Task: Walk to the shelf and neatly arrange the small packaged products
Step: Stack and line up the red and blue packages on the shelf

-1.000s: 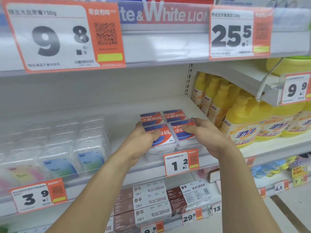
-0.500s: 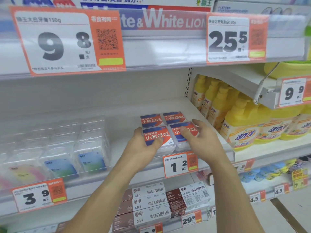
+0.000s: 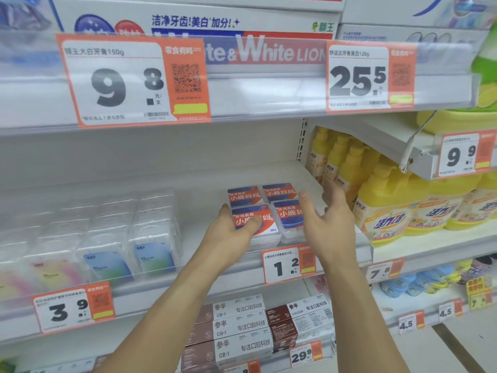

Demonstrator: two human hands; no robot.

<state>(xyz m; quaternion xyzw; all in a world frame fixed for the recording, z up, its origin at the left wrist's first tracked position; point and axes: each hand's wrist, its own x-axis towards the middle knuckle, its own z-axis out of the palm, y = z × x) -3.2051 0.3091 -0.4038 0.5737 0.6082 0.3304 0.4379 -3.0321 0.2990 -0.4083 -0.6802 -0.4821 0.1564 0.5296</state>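
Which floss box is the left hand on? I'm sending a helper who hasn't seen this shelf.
Find the yellow bottles; left of them, above the 1.2 price tag, sit four red-and-blue boxes. It is the front-left box, the only one under the left hand's thumb.

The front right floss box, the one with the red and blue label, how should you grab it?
Probably pinch the front right floss box by its two short clear side walls, coming from the front and above. It lies flat, tight against the left box, so the right hand, hovering open, has room on the right wall.
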